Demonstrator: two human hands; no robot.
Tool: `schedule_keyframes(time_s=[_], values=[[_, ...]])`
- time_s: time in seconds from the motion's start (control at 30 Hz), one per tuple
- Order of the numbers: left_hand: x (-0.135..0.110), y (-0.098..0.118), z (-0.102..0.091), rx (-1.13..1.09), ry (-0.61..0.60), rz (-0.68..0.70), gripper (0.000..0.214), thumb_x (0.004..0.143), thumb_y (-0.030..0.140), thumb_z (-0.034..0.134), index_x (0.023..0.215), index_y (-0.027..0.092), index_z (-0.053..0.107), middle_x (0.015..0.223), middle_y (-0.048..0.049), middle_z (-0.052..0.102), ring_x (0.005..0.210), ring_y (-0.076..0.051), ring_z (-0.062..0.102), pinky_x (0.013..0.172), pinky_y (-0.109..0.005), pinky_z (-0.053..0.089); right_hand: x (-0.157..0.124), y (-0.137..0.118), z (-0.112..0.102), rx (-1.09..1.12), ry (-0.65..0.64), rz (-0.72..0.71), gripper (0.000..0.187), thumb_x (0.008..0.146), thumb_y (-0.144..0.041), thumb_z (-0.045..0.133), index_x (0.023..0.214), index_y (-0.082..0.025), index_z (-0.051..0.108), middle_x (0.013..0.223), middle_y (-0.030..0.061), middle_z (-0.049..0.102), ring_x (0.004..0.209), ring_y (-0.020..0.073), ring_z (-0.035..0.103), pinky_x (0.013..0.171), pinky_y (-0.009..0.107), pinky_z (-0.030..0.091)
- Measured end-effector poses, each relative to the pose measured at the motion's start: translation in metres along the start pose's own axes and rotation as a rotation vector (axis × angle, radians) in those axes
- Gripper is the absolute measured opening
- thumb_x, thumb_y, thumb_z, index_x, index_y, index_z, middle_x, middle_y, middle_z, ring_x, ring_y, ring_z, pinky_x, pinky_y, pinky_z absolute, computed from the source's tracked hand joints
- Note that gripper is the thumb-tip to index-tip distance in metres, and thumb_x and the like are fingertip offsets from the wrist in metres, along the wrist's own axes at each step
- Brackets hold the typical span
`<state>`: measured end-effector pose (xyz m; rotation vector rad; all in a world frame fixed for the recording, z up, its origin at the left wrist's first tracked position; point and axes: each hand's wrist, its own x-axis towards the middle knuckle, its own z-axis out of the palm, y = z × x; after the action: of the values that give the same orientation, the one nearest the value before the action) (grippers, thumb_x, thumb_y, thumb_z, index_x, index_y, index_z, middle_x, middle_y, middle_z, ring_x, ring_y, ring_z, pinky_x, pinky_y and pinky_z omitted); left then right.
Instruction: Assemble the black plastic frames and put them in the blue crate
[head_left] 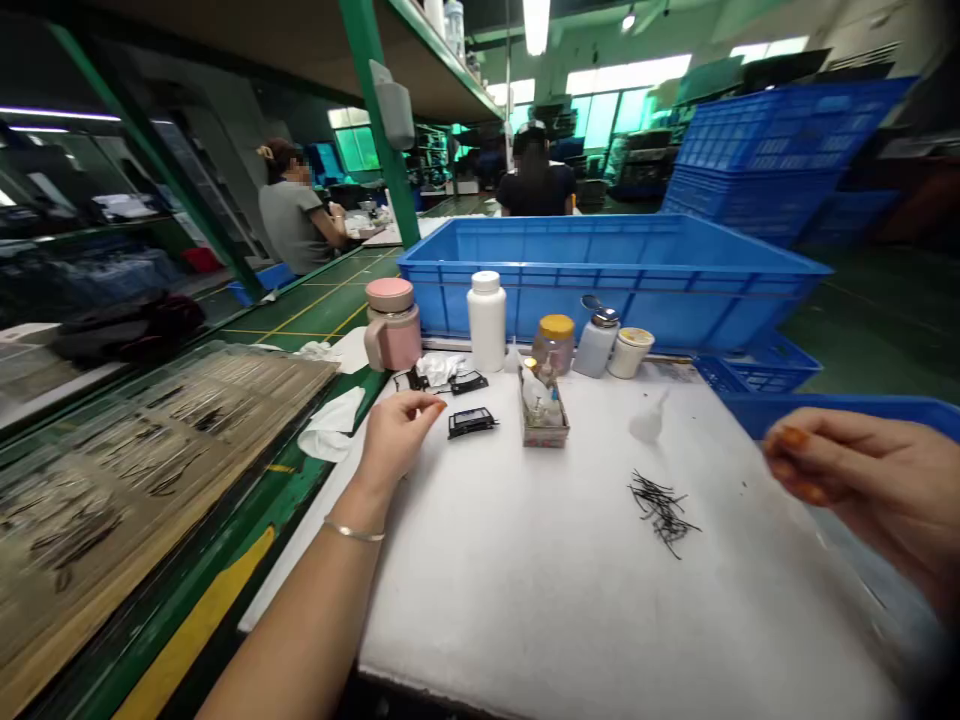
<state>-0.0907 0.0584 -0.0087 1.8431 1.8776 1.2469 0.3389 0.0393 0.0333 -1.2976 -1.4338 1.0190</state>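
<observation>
My left hand (397,432) hovers over the left side of the white work surface, thumb and fingertips pinched together. Whatever is in that pinch is too small to make out. Just right of its fingertips lies a small black rectangular frame (472,422), with another black frame (469,382) behind it. My right hand (862,470) is raised past the right edge of the surface, its orange-stained fingers also pressed together; anything in them is hidden. Nearest to it on the surface is a loose pile of thin black strips (663,512). A translucent squeeze bottle (649,420) stands behind the pile.
A small box (544,436) of nozzles sits mid-surface. Behind stand a pink mug (393,330), a white bottle (487,325), a yellow-lidded jar (555,340), a pump bottle (598,345) and a large blue crate (615,290). Trays (150,450) of thin parts lie left. Two people sit beyond.
</observation>
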Motion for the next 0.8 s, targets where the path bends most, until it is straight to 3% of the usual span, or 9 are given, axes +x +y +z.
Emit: schedule_keyframes(time_s=[0.13, 0.27, 0.37, 0.6, 0.8], values=[[-0.004, 0.0, 0.013, 0.176, -0.087, 0.078, 0.011, 0.082, 0.029, 0.067, 0.088, 0.024, 0.074, 0.086, -0.0011, 0.065, 0.084, -0.017, 0.058, 0.073, -0.028, 0.042, -0.001, -0.028, 0.083, 0.058, -0.241, -0.042, 0.026, 0.077, -0.043, 0.073, 0.073, -0.018, 0.069, 0.063, 0.0053, 0.059, 0.055, 0.012, 0.051, 0.048, 0.025, 0.04], [-0.006, 0.003, 0.026, 0.293, -0.148, 0.15, 0.011, 0.084, 0.026, 0.066, 0.091, 0.024, 0.075, 0.093, -0.0025, 0.066, 0.092, -0.02, 0.056, 0.078, -0.031, 0.041, -0.005, -0.03, 0.128, 0.11, -0.293, -0.044, 0.032, 0.079, -0.046, 0.071, 0.071, -0.016, 0.066, 0.063, 0.0035, 0.06, 0.053, 0.0097, 0.049, 0.048, 0.021, 0.039], [-0.006, 0.002, 0.03, 0.347, -0.159, 0.189, 0.012, 0.087, 0.026, 0.062, 0.089, 0.025, 0.075, 0.092, -0.0019, 0.066, 0.089, -0.02, 0.055, 0.074, -0.031, 0.041, -0.006, -0.015, 0.131, 0.101, -0.233, -0.029, 0.032, 0.079, -0.046, 0.071, 0.072, -0.016, 0.066, 0.063, 0.0032, 0.061, 0.054, 0.0091, 0.049, 0.048, 0.02, 0.039], [-0.005, 0.0, 0.033, 0.388, -0.109, 0.195, 0.013, 0.087, 0.022, 0.06, 0.083, 0.023, 0.073, 0.088, -0.0021, 0.066, 0.087, -0.019, 0.058, 0.068, -0.029, 0.041, 0.0, 0.007, 0.117, 0.195, -0.008, -0.004, 0.032, 0.073, -0.046, 0.076, 0.073, -0.016, 0.068, 0.064, 0.003, 0.061, 0.052, 0.009, 0.049, 0.047, 0.02, 0.039], [-0.008, 0.009, 0.02, 0.342, 0.073, 0.233, 0.019, 0.093, 0.024, 0.051, 0.092, 0.019, 0.069, 0.095, -0.0053, 0.064, 0.088, -0.017, 0.059, 0.074, -0.027, 0.045, -0.002, 0.005, 0.122, 0.166, -0.026, -0.043, 0.03, 0.075, -0.045, 0.074, 0.072, -0.016, 0.067, 0.063, 0.003, 0.061, 0.053, 0.01, 0.049, 0.048, 0.021, 0.039]])
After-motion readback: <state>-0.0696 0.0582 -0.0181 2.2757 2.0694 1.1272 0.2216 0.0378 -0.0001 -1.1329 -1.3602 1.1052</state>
